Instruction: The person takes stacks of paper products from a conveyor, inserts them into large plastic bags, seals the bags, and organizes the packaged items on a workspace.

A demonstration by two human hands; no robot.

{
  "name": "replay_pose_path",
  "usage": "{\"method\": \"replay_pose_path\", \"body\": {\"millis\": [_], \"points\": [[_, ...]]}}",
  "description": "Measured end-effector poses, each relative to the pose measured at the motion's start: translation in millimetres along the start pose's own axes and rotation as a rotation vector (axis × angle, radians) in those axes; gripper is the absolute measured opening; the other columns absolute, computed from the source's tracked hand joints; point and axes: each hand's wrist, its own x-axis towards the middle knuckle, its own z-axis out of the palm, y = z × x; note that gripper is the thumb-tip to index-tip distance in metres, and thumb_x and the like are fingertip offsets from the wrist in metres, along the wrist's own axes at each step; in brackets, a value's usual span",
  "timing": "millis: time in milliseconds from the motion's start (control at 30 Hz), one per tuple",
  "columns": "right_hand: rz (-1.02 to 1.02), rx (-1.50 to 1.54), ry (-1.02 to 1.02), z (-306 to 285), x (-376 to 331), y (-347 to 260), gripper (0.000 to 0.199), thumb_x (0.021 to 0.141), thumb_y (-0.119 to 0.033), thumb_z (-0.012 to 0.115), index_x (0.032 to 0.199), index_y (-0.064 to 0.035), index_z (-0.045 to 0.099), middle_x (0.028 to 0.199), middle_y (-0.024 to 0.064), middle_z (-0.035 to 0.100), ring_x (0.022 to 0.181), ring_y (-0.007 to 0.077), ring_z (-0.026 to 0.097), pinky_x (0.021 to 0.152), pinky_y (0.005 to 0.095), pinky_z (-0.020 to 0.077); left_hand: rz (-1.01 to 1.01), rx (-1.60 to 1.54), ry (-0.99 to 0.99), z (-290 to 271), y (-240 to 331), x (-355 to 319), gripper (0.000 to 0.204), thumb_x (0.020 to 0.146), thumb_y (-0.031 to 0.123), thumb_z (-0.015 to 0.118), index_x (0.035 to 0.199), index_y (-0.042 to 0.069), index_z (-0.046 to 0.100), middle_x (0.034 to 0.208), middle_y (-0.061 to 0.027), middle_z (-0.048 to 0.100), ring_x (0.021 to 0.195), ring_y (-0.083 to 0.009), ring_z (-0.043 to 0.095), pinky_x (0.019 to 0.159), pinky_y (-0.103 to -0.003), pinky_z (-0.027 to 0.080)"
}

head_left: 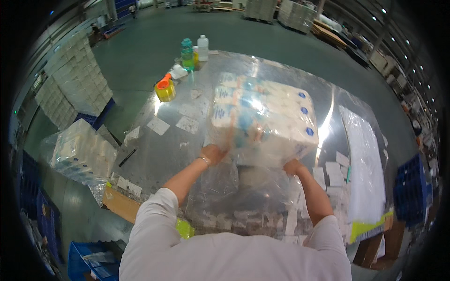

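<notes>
One wrapped pack of white rolls sits on the metal table inside a clear bag, gripped by left hand and right hand, whose fingers are hidden by plastic, near two bottles.

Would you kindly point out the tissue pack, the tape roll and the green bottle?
tissue pack [265, 117], head view, middle of its top face
tape roll [165, 90], head view, yellow outer side
green bottle [187, 56], head view, its body
</notes>
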Motion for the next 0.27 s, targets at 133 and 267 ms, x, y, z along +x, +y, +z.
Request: {"method": "replay_pose_path", "body": {"millis": [133,267], "points": [[0.353,0.587,0.426,74,49,31,0.038,0.081,-0.025,0.049,0.111,-0.0039,0.056,0.114,0.0195,0.054,0.105,0.0323,0.052,0.091,0.0393,0.0392,0.061,0.035,-0.024,-11,19,27,0.041,0.086,0.044,0.043,0.097,0.010,0.062,0.092,-0.0173,0.061,0.084,-0.0324,0.060,0.072,-0.044,0.047],[0.345,0.422,0.399,89,96,82,0.057,0.085,-0.038,0.047,0.131,-0.0070,0.035,0.131,0.0184,0.039,0.115,0.0292,0.046,0.095,0.0387,0.0358,-0.151,-0.043,-0.141,-32,30,58,0.048,0.082,0.051,0.044,0.099,0.010,0.062,0.110,-0.0197,0.057,0.101,-0.0304,0.056,0.082,-0.045,0.044]]}}
